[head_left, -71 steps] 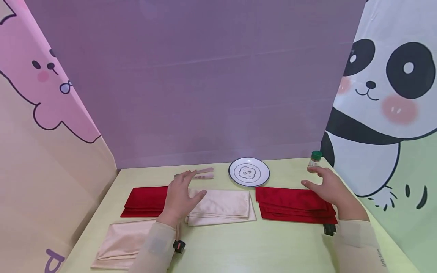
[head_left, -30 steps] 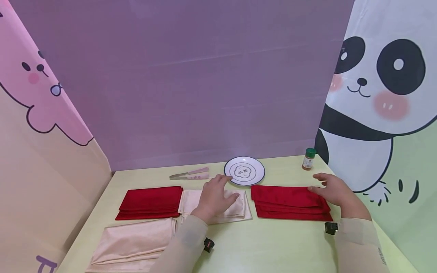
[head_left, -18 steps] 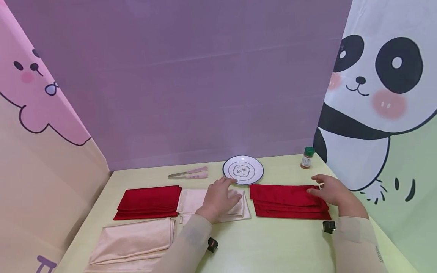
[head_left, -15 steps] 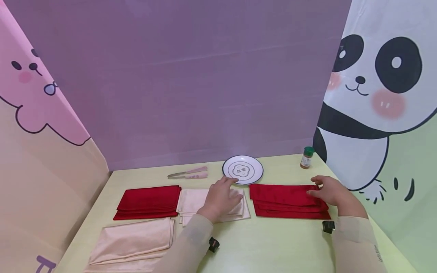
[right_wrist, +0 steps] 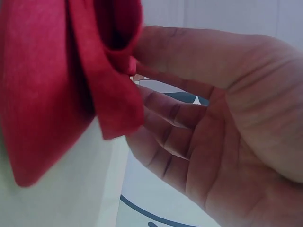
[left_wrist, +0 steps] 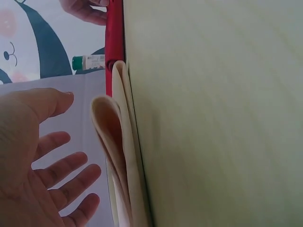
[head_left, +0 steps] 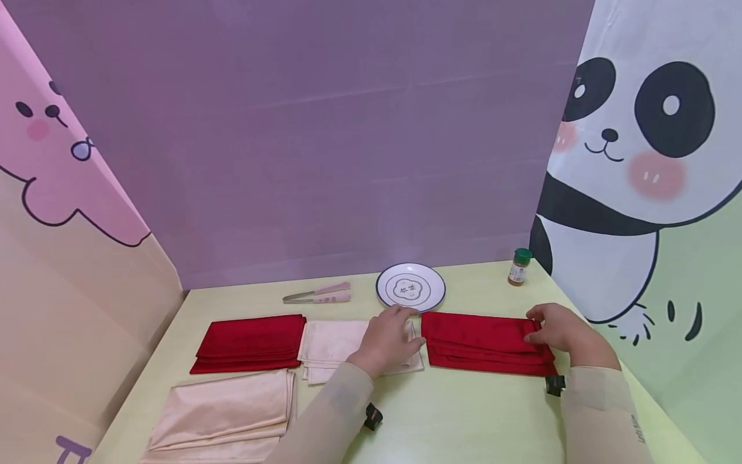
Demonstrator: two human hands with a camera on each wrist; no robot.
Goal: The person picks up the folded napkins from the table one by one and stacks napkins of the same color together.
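My left hand hovers over the right end of a folded cream cloth, fingers spread and reaching toward a folded red cloth on the right. In the left wrist view its fingers are apart, with nothing between them, beside the cream cloth's looped fold. My right hand pinches the right end of that red cloth. The right wrist view shows the thumb and fingers coming together at the cloth's folded layers, which hide the fingertips.
A second folded red cloth and a larger folded pale pink cloth lie at the left. Along the back are pink-handled tongs, a white plate with a dark rim, and a green-capped jar. Printed cloth walls enclose the table.
My left hand has moved right, from between the left red cloth and the cream cloth to near the right red cloth. My right hand has come down from near the jar onto that cloth's end.
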